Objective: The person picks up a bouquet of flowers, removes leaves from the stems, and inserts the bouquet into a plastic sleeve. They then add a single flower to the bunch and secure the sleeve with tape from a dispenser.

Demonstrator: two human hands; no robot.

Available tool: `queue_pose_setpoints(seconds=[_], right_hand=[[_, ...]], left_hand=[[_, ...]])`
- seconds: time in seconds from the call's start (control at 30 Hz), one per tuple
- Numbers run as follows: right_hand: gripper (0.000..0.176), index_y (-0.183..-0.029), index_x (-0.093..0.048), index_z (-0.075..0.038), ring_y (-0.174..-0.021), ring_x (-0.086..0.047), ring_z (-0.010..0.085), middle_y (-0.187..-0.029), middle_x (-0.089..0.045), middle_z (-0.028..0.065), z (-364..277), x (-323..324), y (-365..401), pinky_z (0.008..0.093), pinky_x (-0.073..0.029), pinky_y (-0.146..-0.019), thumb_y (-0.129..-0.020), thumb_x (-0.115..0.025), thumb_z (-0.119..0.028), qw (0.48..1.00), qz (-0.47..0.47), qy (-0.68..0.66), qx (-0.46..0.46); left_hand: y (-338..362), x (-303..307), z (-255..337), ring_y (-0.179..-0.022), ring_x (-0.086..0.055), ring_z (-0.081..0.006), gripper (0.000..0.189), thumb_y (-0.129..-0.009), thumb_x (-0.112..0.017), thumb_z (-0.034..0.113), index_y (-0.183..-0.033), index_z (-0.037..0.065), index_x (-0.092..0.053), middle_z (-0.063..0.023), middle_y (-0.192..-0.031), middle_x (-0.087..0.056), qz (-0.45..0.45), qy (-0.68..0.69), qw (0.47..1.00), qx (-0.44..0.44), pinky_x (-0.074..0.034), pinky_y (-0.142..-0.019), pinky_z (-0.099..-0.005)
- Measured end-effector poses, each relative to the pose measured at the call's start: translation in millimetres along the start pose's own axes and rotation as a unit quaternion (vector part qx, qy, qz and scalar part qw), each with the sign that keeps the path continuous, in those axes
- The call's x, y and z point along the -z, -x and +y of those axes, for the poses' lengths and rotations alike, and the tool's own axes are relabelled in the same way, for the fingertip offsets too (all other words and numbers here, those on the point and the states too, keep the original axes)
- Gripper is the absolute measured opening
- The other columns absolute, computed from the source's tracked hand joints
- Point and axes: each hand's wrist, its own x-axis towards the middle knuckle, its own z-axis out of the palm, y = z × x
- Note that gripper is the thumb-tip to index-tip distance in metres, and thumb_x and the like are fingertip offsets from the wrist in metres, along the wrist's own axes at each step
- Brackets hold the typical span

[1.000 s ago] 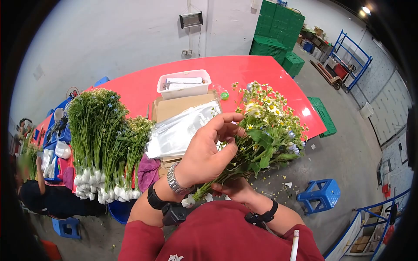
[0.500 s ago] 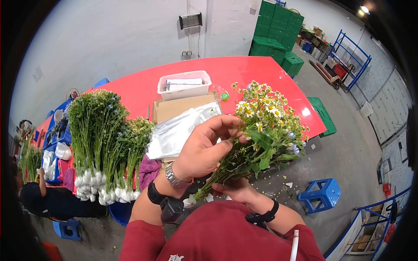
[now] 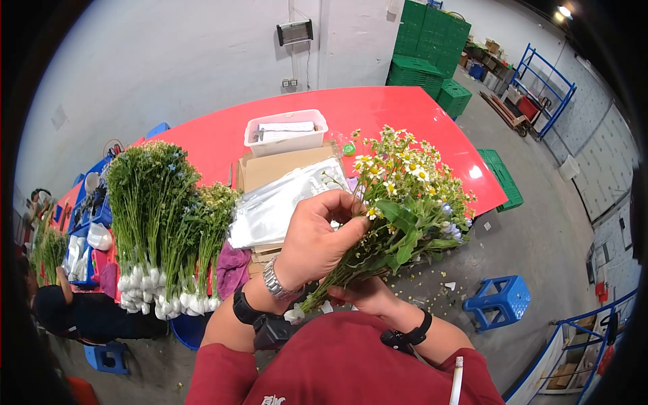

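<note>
A bouquet of small white daisies, pale blue blooms and green leaves leans up and to the right over the red table's front edge. Low on its stems, my right hand is wrapped round the bunch, partly hidden by stems. My left hand, with a metal watch at the wrist, pinches a thin flower stem at the bouquet's left side. White wrapping shows at the stem ends. Beyond my left hand, clear plastic sleeves lie on brown cardboard.
Bundled flowers with white-wrapped ends lie on the red table at left. A white bin stands behind the sleeves. A purple cloth hangs nearby. Another person is at far left. A blue stool stands at right.
My left hand has moved slightly left and down, still pinching at the flowers. The bouquet's blooms have shifted slightly left. My right hand has barely moved.
</note>
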Motion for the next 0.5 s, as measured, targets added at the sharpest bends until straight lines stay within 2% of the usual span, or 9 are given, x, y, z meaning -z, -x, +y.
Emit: queue_pose_setpoints(seconds=[0.07, 0.17, 0.37, 0.5], right_hand=[[0.041, -0.122, -0.056, -0.004, -0.080, -0.066, 0.0142, -0.101, -0.065, 0.0047, -3.4, -0.9, 1.3, 0.0302, -0.059, -0.068, -0.093, -0.076, -0.024, 1.000, 0.001, 0.002, -0.002], [0.041, -0.123, -0.056, -0.005, -0.080, -0.066, 0.0139, -0.101, -0.065, 0.0045, -5.1, -0.2, 2.1, 0.0300, -0.059, -0.068, -0.093, -0.076, -0.025, 1.000, -0.002, 0.007, -0.011], [0.039, -0.120, -0.058, -0.005, -0.079, -0.066, 0.0144, -0.099, -0.065, 0.0042, -6.2, 1.3, 3.1, 0.0299, -0.058, -0.066, -0.093, -0.076, -0.024, 1.000, 0.009, 0.013, -0.017], [0.036, -0.117, -0.059, -0.004, -0.076, -0.066, 0.0153, -0.096, -0.065, 0.0041, -3.9, 2.1, 0.7, 0.0301, -0.057, -0.064, -0.092, -0.077, -0.023, 1.000, 0.010, -0.007, -0.002]], left_hand=[[0.0, 0.4, 1.2, -0.075, -0.059, -0.0049, 0.008, -0.089, -0.068, 0.005, -0.092, -0.002, -0.065, 0.0007, -0.081, -0.066, 0.009, -0.050, 0.999, 0.000, -0.050, -0.071, -0.0237], [2.3, -1.2, -1.4, -0.078, -0.057, -0.0049, 0.006, -0.089, -0.068, 0.004, -0.090, 0.000, -0.064, 0.0004, -0.082, -0.065, 0.010, -0.065, 0.998, 0.002, -0.047, -0.072, -0.0237], [4.2, -1.9, -3.2, -0.079, -0.057, -0.0055, 0.010, -0.089, -0.069, 0.005, -0.086, 0.001, -0.061, 0.0002, -0.081, -0.064, -0.002, -0.106, 0.994, -0.007, -0.048, -0.073, -0.0243], [4.3, -1.9, -3.8, -0.081, -0.058, -0.0054, 0.008, -0.089, -0.068, 0.005, -0.089, 0.000, -0.061, 0.0003, -0.083, -0.064, -0.010, -0.103, 0.995, 0.008, -0.048, -0.075, -0.0241]])
